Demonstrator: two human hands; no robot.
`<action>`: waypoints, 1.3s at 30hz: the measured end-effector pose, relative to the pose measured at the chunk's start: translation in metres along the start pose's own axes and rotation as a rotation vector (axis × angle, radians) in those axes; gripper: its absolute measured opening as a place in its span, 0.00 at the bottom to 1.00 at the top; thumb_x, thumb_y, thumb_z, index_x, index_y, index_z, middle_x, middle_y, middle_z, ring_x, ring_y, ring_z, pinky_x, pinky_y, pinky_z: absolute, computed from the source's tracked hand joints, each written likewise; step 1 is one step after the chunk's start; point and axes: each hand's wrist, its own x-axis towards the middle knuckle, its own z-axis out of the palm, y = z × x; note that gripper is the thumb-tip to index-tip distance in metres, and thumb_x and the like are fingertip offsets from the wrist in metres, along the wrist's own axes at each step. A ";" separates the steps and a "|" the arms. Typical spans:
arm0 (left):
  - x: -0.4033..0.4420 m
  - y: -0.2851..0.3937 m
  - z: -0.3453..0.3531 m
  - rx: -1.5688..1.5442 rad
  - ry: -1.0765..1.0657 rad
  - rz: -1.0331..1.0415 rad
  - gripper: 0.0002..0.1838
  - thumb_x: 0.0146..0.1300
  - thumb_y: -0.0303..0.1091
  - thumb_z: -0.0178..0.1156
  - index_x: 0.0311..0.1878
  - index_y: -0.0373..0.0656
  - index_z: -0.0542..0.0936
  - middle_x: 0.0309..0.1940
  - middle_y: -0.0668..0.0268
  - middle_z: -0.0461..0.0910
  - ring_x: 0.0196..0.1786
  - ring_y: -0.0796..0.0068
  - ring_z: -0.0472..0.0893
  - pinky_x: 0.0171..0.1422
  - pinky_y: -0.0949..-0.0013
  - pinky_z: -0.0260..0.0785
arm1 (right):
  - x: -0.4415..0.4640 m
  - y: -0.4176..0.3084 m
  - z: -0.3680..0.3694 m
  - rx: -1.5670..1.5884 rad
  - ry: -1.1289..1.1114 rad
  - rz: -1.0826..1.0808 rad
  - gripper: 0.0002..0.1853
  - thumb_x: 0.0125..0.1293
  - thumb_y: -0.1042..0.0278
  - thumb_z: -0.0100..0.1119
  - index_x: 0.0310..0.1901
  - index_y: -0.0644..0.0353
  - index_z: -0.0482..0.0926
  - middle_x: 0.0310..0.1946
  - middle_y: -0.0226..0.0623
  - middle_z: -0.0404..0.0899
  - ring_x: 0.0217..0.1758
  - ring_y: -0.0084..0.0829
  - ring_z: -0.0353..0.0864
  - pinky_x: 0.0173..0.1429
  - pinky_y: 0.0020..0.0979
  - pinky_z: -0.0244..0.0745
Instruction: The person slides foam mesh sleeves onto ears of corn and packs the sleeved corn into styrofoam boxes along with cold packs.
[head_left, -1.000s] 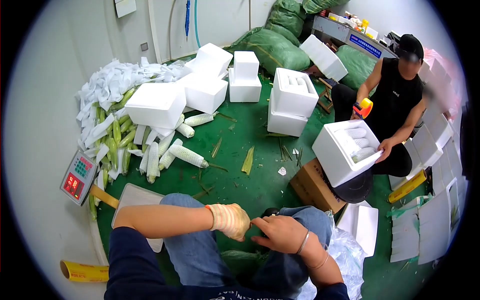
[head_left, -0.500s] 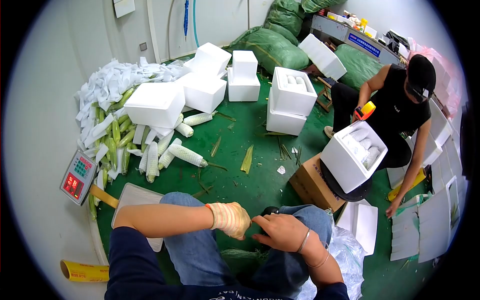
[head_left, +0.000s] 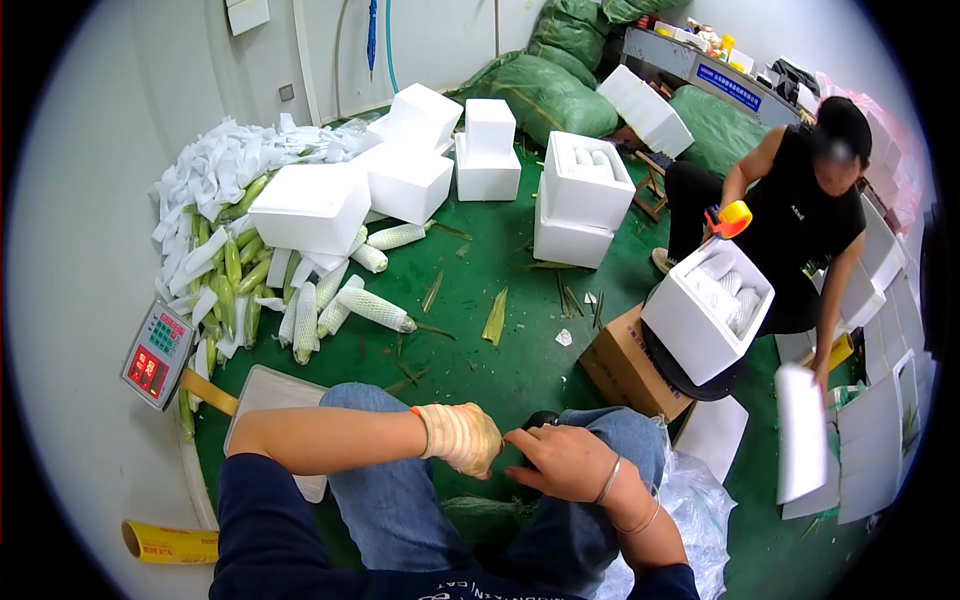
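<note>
My left hand [head_left: 462,440], in a striped knit glove, is closed in front of my knees. Its fingertips meet those of my bare right hand [head_left: 562,462], whose fingers are bent; anything between them is too small to make out. A bracelet circles my right wrist. Below the hands, a bit of green netting [head_left: 485,508] lies between my legs. A person [head_left: 800,210] sits at the right, one hand at an orange and yellow tape dispenser [head_left: 729,219] by a foam box [head_left: 708,310] of net-wrapped corn. Their other hand holds a white foam lid [head_left: 801,432].
Corn in husks [head_left: 228,270] and net-wrapped corn [head_left: 375,307] lie at the left by a scale display [head_left: 160,355]. White foam boxes [head_left: 310,207] stand behind. A cardboard box [head_left: 632,368] is right of centre, with clear plastic [head_left: 685,530] near my right knee.
The other person let go of the foam box, reached down to the right and has lifted a white lid. The box has shifted right on its stand. My hands have hardly moved.
</note>
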 end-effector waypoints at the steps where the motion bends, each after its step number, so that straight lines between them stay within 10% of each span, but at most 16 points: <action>1: -0.002 0.001 -0.002 -0.010 -0.014 -0.017 0.20 0.58 0.51 0.52 0.42 0.46 0.82 0.37 0.62 0.82 0.43 0.60 0.80 0.46 0.57 0.72 | 0.000 0.001 0.001 0.002 0.001 0.002 0.16 0.59 0.56 0.58 0.40 0.59 0.71 0.25 0.40 0.76 0.30 0.42 0.79 0.34 0.39 0.74; 7: -0.003 -0.004 0.004 -0.060 0.072 -0.015 0.20 0.53 0.50 0.54 0.38 0.44 0.81 0.35 0.56 0.81 0.43 0.56 0.80 0.49 0.58 0.72 | 0.006 -0.002 0.006 0.031 0.003 0.047 0.12 0.58 0.59 0.57 0.35 0.60 0.74 0.25 0.42 0.77 0.28 0.43 0.78 0.31 0.41 0.73; 11: 0.008 -0.038 0.042 -0.060 0.551 0.455 0.18 0.52 0.48 0.59 0.40 0.45 0.80 0.36 0.55 0.81 0.43 0.54 0.80 0.47 0.56 0.71 | 0.016 -0.079 -0.091 0.480 0.379 -0.231 0.06 0.55 0.68 0.58 0.31 0.60 0.74 0.23 0.37 0.77 0.25 0.41 0.77 0.30 0.39 0.73; 14: 0.005 -0.006 0.010 -0.045 0.048 -0.063 0.21 0.59 0.48 0.56 0.46 0.40 0.78 0.43 0.56 0.80 0.51 0.57 0.77 0.52 0.57 0.71 | -0.014 -0.128 -0.147 0.478 0.643 -0.577 0.09 0.55 0.68 0.59 0.34 0.61 0.73 0.21 0.37 0.76 0.24 0.41 0.77 0.28 0.38 0.72; 20: -0.001 -0.015 0.012 -0.030 0.092 0.042 0.25 0.61 0.51 0.54 0.53 0.42 0.75 0.44 0.58 0.79 0.53 0.56 0.76 0.56 0.58 0.69 | -0.025 -0.145 -0.132 0.312 0.703 -0.595 0.15 0.54 0.67 0.59 0.42 0.64 0.71 0.19 0.38 0.75 0.22 0.40 0.76 0.25 0.38 0.69; 25: -0.022 -0.005 0.004 -0.072 0.094 0.000 0.20 0.56 0.46 0.55 0.48 0.44 0.79 0.37 0.61 0.82 0.39 0.53 0.81 0.41 0.57 0.75 | -0.002 -0.121 -0.106 0.188 0.731 -0.331 0.21 0.53 0.67 0.60 0.48 0.65 0.69 0.17 0.38 0.74 0.20 0.39 0.76 0.22 0.38 0.67; 27: -0.022 -0.013 0.019 -0.424 0.337 -0.191 0.15 0.57 0.44 0.56 0.36 0.40 0.78 0.31 0.58 0.81 0.40 0.53 0.80 0.42 0.56 0.73 | 0.016 -0.089 -0.077 0.067 0.637 0.038 0.23 0.53 0.66 0.60 0.50 0.66 0.68 0.16 0.38 0.73 0.19 0.39 0.75 0.21 0.38 0.66; 30: -0.033 -0.010 0.009 -0.092 0.232 0.130 0.20 0.57 0.47 0.59 0.38 0.36 0.78 0.25 0.54 0.79 0.40 0.55 0.80 0.47 0.57 0.72 | 0.028 -0.018 -0.031 -0.077 0.456 0.562 0.36 0.60 0.61 0.57 0.63 0.74 0.54 0.18 0.44 0.75 0.23 0.45 0.77 0.26 0.40 0.70; 34: -0.039 0.005 -0.005 -0.034 0.020 0.043 0.21 0.58 0.48 0.58 0.43 0.37 0.78 0.30 0.53 0.81 0.41 0.55 0.80 0.47 0.59 0.72 | 0.046 0.066 0.010 0.511 0.631 0.572 0.45 0.59 0.57 0.57 0.65 0.79 0.43 0.23 0.51 0.78 0.29 0.46 0.79 0.35 0.37 0.74; 39: -0.037 0.001 0.005 -0.021 0.133 0.084 0.22 0.58 0.49 0.57 0.37 0.34 0.79 0.28 0.51 0.80 0.39 0.53 0.80 0.47 0.59 0.71 | 0.063 0.067 0.029 0.511 0.587 0.610 0.47 0.58 0.57 0.58 0.65 0.81 0.41 0.27 0.53 0.79 0.31 0.47 0.80 0.39 0.38 0.75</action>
